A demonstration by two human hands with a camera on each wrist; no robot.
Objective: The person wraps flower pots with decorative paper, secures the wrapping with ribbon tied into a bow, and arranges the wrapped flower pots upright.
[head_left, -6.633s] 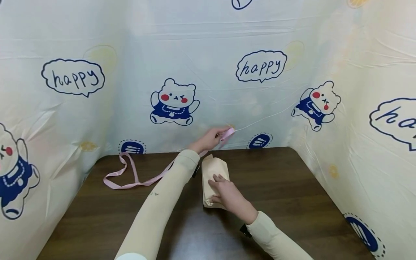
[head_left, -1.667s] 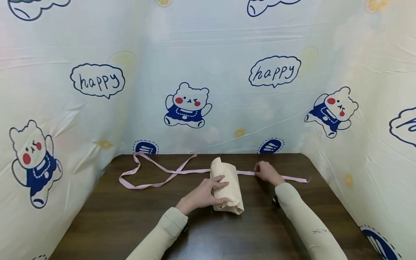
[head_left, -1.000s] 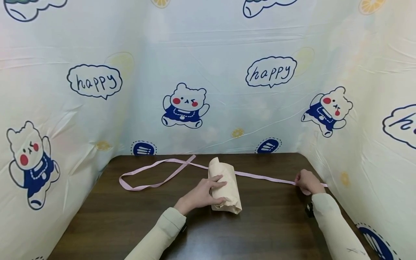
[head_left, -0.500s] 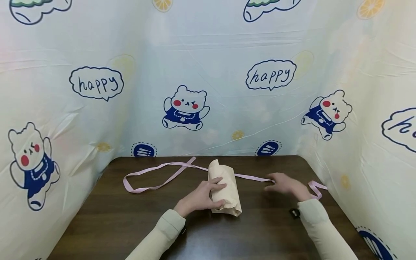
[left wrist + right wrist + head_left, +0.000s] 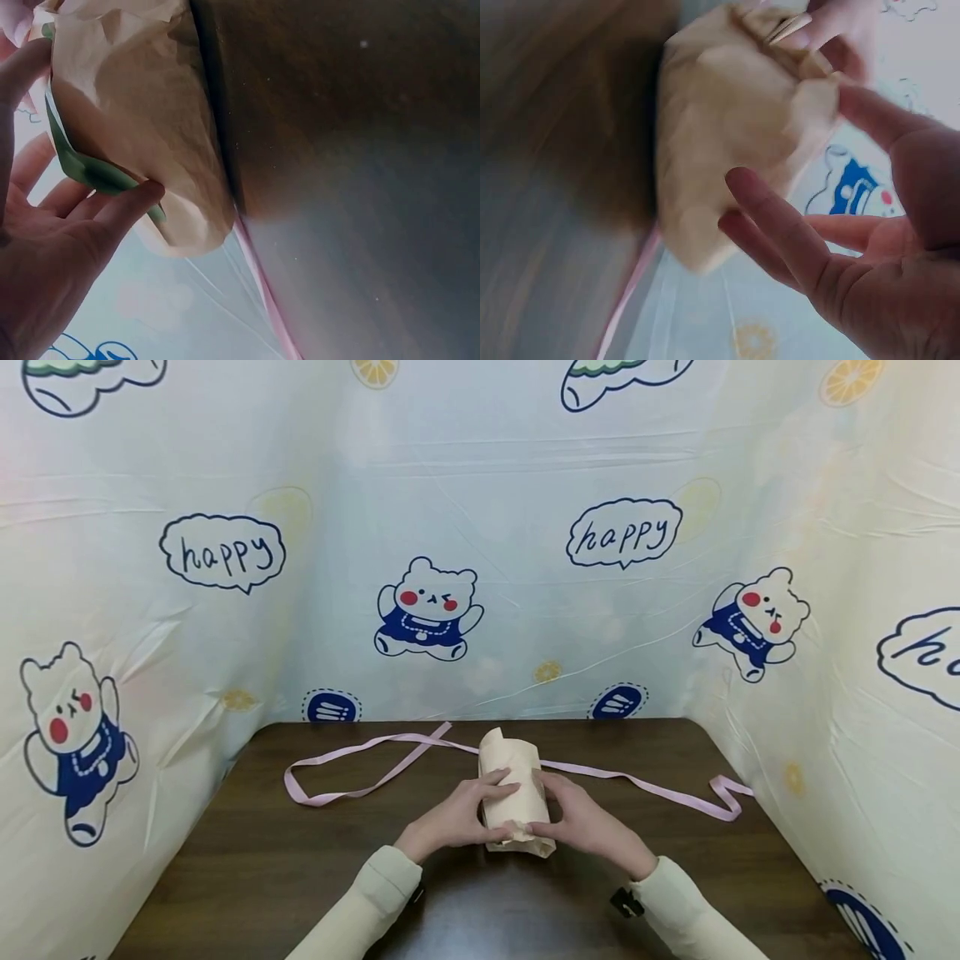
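1. Sleeves (image 5: 352,902), pale and cuffed, extend over the dark wooden bench (image 5: 480,927).
2. Left hand (image 5: 456,814): grasping the left side of the paper packet (image 5: 513,764), thumb at its near end.
3. Right hand (image 5: 588,820): grasping the packet's right side, thumb likewise at the near end.
4. Packet location: mid-bench, between both hands; near end crumpled. Green strip (image 5: 90,171) noted along one edge.
5. Pink ribbon (image 5: 690,800): visible either side of packet, looped left, folded over at right; portion between hidden.
6. Curtain (image 5: 510,468): behind bench, printed with bears and "happy".
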